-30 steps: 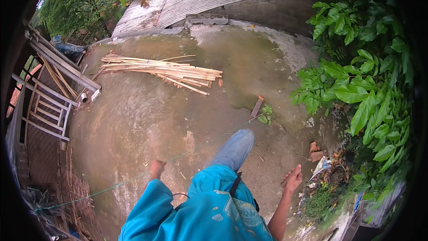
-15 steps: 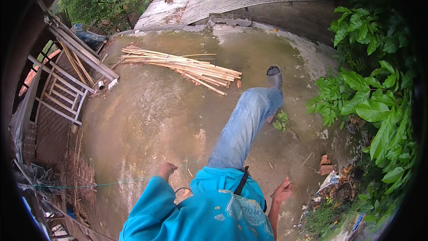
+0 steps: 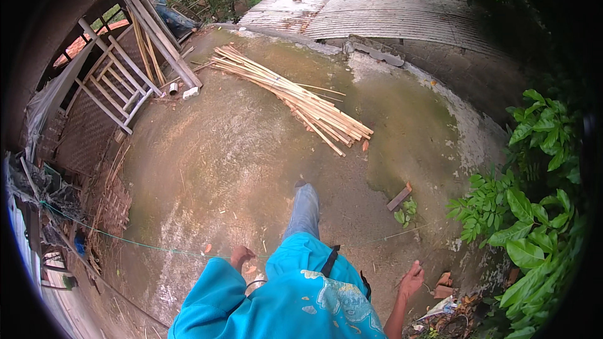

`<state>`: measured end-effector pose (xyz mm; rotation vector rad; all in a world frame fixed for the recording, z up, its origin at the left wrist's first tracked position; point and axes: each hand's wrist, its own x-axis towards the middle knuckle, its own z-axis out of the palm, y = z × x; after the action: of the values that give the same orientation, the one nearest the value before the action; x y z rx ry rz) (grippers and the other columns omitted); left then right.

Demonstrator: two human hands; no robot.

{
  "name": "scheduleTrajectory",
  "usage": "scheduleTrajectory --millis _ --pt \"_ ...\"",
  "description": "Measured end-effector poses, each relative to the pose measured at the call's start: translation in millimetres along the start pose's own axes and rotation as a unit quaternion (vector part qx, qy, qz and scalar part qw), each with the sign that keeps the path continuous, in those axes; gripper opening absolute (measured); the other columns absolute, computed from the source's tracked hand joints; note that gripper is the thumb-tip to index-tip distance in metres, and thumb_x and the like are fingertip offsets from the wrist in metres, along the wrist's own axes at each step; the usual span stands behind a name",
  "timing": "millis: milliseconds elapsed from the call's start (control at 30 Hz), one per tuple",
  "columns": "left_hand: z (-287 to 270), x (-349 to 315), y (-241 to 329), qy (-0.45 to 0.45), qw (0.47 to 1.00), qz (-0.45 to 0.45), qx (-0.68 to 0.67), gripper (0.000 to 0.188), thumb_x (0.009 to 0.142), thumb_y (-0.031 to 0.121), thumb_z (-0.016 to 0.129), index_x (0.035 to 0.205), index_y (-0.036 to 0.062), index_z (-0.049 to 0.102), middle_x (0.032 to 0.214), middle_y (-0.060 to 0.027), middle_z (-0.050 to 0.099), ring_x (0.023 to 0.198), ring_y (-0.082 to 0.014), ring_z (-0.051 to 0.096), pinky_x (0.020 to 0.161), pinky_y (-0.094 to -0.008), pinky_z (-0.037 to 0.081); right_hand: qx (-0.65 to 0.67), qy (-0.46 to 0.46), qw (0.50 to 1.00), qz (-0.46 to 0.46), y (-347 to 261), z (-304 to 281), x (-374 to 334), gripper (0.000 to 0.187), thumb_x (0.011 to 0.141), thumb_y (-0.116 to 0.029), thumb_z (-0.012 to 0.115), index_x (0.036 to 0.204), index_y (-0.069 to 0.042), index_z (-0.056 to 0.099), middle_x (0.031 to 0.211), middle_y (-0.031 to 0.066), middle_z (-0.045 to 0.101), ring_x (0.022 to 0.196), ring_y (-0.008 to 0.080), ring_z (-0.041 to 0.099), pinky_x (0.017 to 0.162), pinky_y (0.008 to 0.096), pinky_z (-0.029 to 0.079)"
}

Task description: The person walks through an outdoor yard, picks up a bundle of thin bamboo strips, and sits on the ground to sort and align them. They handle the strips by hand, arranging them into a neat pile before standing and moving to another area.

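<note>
My left hand (image 3: 241, 256) hangs beside my blue shirt (image 3: 276, 304), its fingers mostly turned under and hidden. A thin green string (image 3: 151, 248) runs from the left side to that hand; whether the hand touches it I cannot tell. Out to the right, my right hand (image 3: 411, 279) hangs low with its fingers loosely bent and partly apart, and I make out nothing in it. It is nearest some reddish-brown brick pieces (image 3: 443, 285). Ahead on the concrete lies a loose bundle of long pale split-bamboo sticks (image 3: 298, 97). One jeans leg (image 3: 304, 209) shows below me.
A bamboo frame (image 3: 119, 81) leans at the left by a woven wall. A brown block (image 3: 399, 198) lies right of my leg beside a leafy sprig (image 3: 407, 212). Green bushes (image 3: 527, 226) crowd the right. Beyond the far ledge is a corrugated roof (image 3: 389, 6).
My outstretched leg has drawn back beneath me, uncovering the brown block. The view has turned left, so the sticks appear farther right. Both hands stay low at my sides.
</note>
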<state>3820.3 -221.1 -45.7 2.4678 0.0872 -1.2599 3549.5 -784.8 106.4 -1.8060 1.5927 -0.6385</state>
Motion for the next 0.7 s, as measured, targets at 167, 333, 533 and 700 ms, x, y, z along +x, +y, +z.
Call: scheduleTrajectory --millis 167,333,533,700 --pt "4 30 -31 -0.017 0.998 0.01 -0.059 0.02 0.073 0.029 0.077 0.091 0.0204 0.081 0.087 -0.0025 0.076 0.08 -0.0201 0.072 0.071 -0.0351 0.056 0.156 -0.123 0.975 0.096 -168 128 33 0.045 0.096 -0.051 0.058 0.082 -0.01 0.048 0.064 -0.0002 0.048 0.048 0.0097 0.047 0.041 0.0261 0.039" --pt "-14 41 8 -0.109 0.988 -0.085 -0.069 0.02 0.072 0.03 0.078 0.09 0.0214 0.081 0.087 -0.0036 0.076 0.085 -0.0199 0.073 0.074 -0.0369 0.056 -0.048 -0.307 0.928 -0.204 -303 254 -3 0.043 0.093 -0.046 0.065 0.096 -0.004 0.059 0.071 0.0091 0.061 0.058 0.022 0.061 0.053 0.0378 0.048" --pt "-45 32 43 -0.133 0.98 -0.141 -0.035 0.021 0.076 0.035 0.081 0.094 0.0245 0.08 0.09 -0.0038 0.076 0.085 -0.023 0.073 0.076 -0.0375 0.056 -0.248 -0.504 0.738 -0.375 -452 331 -56 0.05 0.086 -0.046 0.072 0.099 0.001 0.064 0.084 0.0253 0.066 0.081 0.0431 0.065 0.069 0.0477 0.049" --pt "-30 54 27 -0.158 0.977 -0.132 -0.059 0.019 0.076 0.034 0.08 0.094 0.0279 0.08 0.09 -0.0022 0.076 0.092 -0.0235 0.072 0.083 -0.0448 0.055 -0.239 -0.403 0.822 -0.325 -482 338 1 0.048 0.087 -0.042 0.071 0.1 0.004 0.064 0.08 0.0247 0.065 0.075 0.0384 0.064 0.069 0.046 0.049"
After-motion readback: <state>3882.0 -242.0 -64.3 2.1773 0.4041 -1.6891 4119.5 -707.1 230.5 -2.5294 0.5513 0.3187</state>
